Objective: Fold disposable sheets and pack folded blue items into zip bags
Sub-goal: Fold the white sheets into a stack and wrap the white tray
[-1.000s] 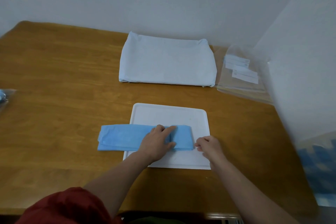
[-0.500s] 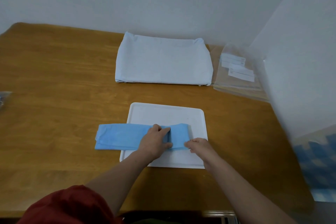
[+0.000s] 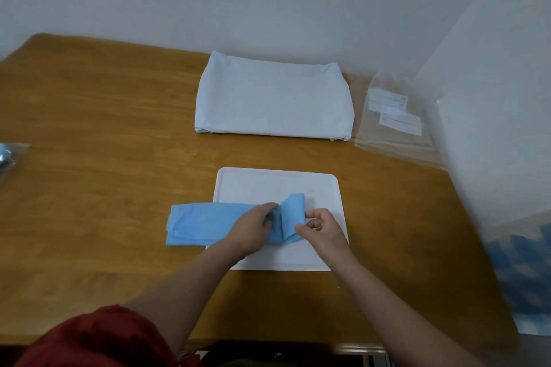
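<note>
A blue disposable sheet (image 3: 202, 222), folded into a long strip, lies across the left edge of a white tray (image 3: 268, 183) on the wooden table. My left hand (image 3: 253, 228) presses flat on the strip near its middle. My right hand (image 3: 323, 228) pinches the strip's right end, which stands lifted and bent over toward the left. A stack of clear zip bags (image 3: 393, 122) with white labels lies at the back right by the wall.
A large folded white sheet pile (image 3: 274, 101) sits behind the tray. At the far left edge a clear bag with something blue inside (image 3: 9, 155) is partly out of view. A white wall or panel (image 3: 492, 98) bounds the table's right side.
My right hand has taken hold of the strip's right end and lifted it up and leftward over the tray. My left hand has stayed pressed on the strip.
</note>
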